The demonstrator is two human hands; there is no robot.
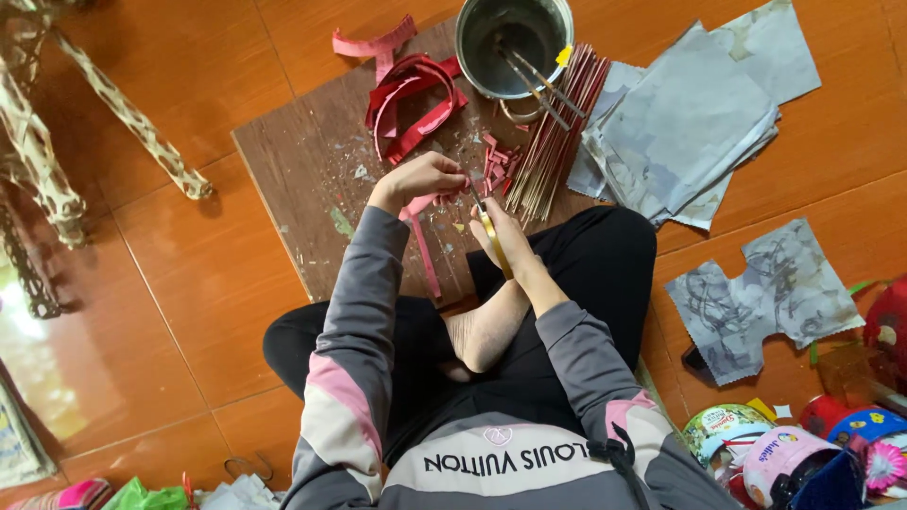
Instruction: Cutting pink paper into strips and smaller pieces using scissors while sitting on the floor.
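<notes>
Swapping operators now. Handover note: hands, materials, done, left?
Left hand: pinching a pink paper strip over the wooden board.
Right hand: holding yellow-handled scissors, blades at the strip.
Things: red strip coils, thin sticks, metal pot, grey paper sheets.
Done: small red cut pieces lie on the board.
Left: the strip in hand and the coils are uncut.

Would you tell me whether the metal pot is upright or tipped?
Upright: the pot shows its open mouth, sticks leaning inside.
</notes>
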